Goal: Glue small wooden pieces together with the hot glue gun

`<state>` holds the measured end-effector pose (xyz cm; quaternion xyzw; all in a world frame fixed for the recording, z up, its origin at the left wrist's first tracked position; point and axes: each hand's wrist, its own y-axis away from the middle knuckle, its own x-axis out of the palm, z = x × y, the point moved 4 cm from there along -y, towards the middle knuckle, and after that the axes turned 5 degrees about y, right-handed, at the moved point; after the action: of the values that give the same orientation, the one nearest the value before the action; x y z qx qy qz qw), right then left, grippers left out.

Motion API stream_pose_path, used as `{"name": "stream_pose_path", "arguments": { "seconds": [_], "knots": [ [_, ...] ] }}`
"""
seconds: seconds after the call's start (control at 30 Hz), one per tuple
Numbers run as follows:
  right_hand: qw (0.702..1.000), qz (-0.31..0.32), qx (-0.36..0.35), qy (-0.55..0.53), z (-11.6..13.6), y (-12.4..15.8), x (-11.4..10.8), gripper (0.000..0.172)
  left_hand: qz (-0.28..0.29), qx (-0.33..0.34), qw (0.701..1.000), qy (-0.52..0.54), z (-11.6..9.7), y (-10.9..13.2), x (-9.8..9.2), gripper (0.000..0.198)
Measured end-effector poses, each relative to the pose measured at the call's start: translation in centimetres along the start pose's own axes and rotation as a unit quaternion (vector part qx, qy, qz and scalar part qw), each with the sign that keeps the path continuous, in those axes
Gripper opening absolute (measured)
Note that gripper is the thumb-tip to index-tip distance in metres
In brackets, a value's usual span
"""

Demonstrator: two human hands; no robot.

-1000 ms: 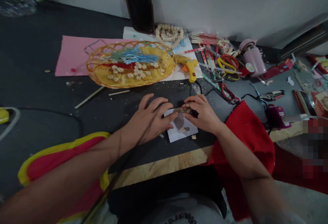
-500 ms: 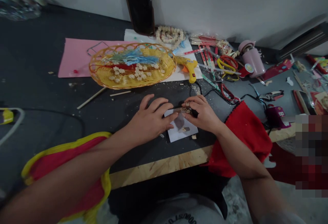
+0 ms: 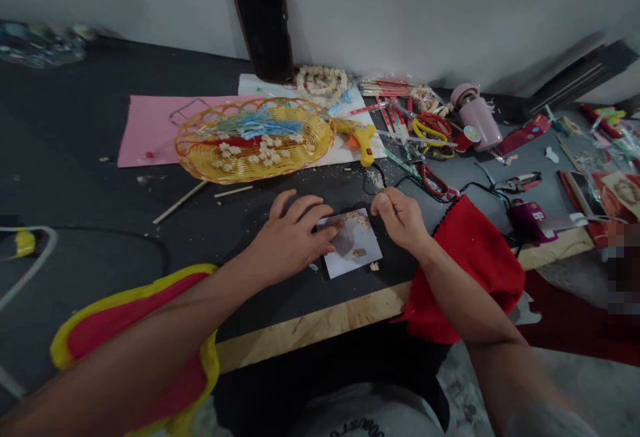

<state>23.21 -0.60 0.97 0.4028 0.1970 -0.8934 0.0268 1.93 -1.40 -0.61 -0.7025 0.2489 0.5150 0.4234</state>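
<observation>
My left hand (image 3: 295, 237) lies with its fingers spread, the thumb and fingertips over the left side of a small white card (image 3: 350, 260) on the dark table. Small beige bits (image 3: 357, 217) form a row along the card's far edge, and another small beige piece (image 3: 357, 253) rests nearer its middle. Just off the card's near right corner is one more beige bit (image 3: 375, 266). To the right of the card, my right hand (image 3: 401, 218) is closed with its fingers curled. Whatever it may hold is hidden.
Beyond the hands stands a yellow basket (image 3: 210, 169) of white flowers and blue strands. A yellow glue gun (image 3: 366, 140), scissors (image 3: 430, 134) and a pink bottle (image 3: 480, 120) lie farther right. Red cloth (image 3: 465, 264) hangs over the front edge beside my right forearm.
My right hand has moved off the card to the right and its fingers have curled in. The row of beige bits is now uncovered. My left hand keeps its place on the card.
</observation>
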Motion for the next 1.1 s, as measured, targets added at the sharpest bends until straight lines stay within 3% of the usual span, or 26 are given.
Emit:
{"name": "stream_pose_path", "arguments": {
  "seconds": [0.1,0.27,0.43,0.5,0.6,0.73,0.9,1.1],
  "knots": [
    [0.998,-0.035,0.056,0.004,-0.1,0.1,-1.3,0.05,0.0,0.003,1.0,0.0,0.1,0.0,0.0,0.027],
    [0.995,-0.077,0.06,0.02,-0.5,-0.9,-3.5,0.048,-0.006,0.007,1.0,0.006,0.1,0.1,0.0,0.026],
    [0.99,-0.099,0.095,0.031,-3.6,-3.2,-4.8,0.04,0.002,0.004,1.0,0.001,0.1,0.1,0.0,0.033],
    [0.992,-0.083,0.092,0.009,-5.0,-4.4,-4.6,0.023,0.005,0.001,1.0,0.003,0.1,0.1,-0.1,0.034],
    [0.995,-0.025,0.093,-0.003,-6.5,-6.1,-3.3,0.039,0.008,0.001,1.0,0.006,0.0,0.0,-0.1,0.034],
    [0.995,0.006,0.096,0.013,-7.0,-8.2,-1.3,0.032,0.011,0.003,1.0,0.0,0.1,0.1,0.0,0.033],
    [0.992,-0.002,0.121,0.031,-6.7,-9.9,0.1,0.026,0.008,0.003,1.0,0.006,0.0,0.0,0.0,0.032],
    [0.993,-0.017,0.113,0.027,-6.0,-9.6,-0.8,0.019,0.015,0.002,1.0,-0.004,0.1,0.0,0.1,0.031]
  ]
}}
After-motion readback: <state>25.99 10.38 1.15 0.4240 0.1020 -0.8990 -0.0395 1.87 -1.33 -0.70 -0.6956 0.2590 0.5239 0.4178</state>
